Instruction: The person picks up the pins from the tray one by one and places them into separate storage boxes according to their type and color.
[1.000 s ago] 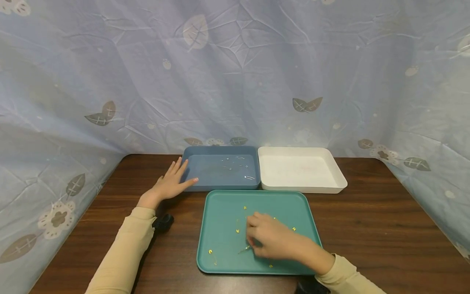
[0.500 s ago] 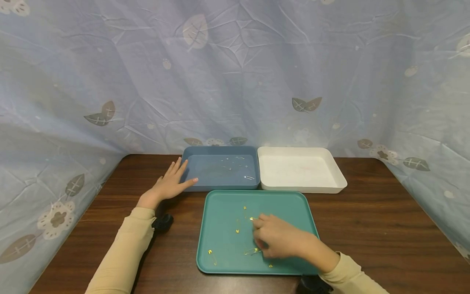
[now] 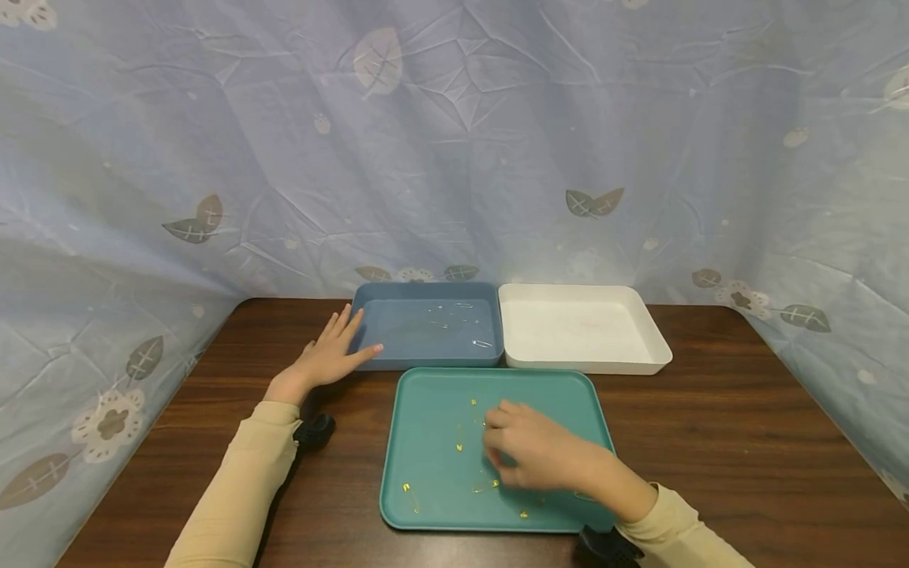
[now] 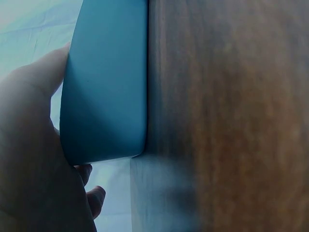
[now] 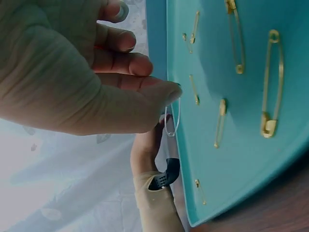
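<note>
My right hand (image 3: pixel 534 448) is over the green tray (image 3: pixel 433 394), thumb and fingertips together. In the right wrist view it pinches a silver safety pin (image 5: pixel 168 126), whose looped end sticks out below the thumb. Several gold safety pins lie on the tray, among them a large gold pin (image 5: pixel 273 87) and a gold pin (image 3: pixel 411 497) near the tray's front left corner. My left hand (image 3: pixel 328 356) rests with spread fingers on the left rim of the blue tray (image 3: pixel 398 347). The left wrist view has the thumb lying along that tray's wall (image 4: pixel 106 87).
Small silver safety pins (image 3: pixel 482 343) lie scattered in the blue tray's right half. A white tray (image 3: pixel 582 327) stands right beside it, behind the green tray. All three are on a dark wooden table (image 3: pixel 724 442), with a patterned curtain (image 3: pixel 454 158) behind.
My right hand has shifted right across the green tray, then slightly away from me. The silver safety pin at its fingertips has left the gold pin beside it. My left hand stays still.
</note>
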Demonstrator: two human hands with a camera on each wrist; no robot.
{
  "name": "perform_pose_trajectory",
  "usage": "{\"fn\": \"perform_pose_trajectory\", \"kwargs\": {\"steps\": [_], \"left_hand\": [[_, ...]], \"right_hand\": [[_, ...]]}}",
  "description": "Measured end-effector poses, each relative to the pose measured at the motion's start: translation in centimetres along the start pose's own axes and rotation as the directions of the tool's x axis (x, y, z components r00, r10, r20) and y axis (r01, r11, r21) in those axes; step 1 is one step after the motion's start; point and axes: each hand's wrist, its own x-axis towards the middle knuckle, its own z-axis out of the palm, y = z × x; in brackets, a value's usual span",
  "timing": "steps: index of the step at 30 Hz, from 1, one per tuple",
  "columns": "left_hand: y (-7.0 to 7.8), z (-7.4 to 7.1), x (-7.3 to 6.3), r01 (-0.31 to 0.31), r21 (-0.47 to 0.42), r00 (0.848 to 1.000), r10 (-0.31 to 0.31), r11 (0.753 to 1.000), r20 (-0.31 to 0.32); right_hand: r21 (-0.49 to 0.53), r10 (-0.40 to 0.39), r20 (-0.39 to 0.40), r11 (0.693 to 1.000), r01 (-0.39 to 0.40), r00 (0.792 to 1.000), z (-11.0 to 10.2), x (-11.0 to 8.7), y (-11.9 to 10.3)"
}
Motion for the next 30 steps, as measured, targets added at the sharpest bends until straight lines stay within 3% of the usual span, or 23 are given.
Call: {"fn": "perform_pose_trajectory", "kwargs": {"steps": [16,30], "left_hand": [[0.2,0.1,-0.2,0.003,0.002,1.0,-0.003,1.0,0.003],[0.3,-0.2,-0.2,0.006,0.011,1.0,-0.006,1.0,0.003]], "right_hand": [[-0.054,-0.033,-0.151,0.998,0.025,0.988,-1.0,2.3,1.2],[-0.039,0.005,-0.157,0.999,-0.011,0.988,-1.7,5.3,3.5]]}}
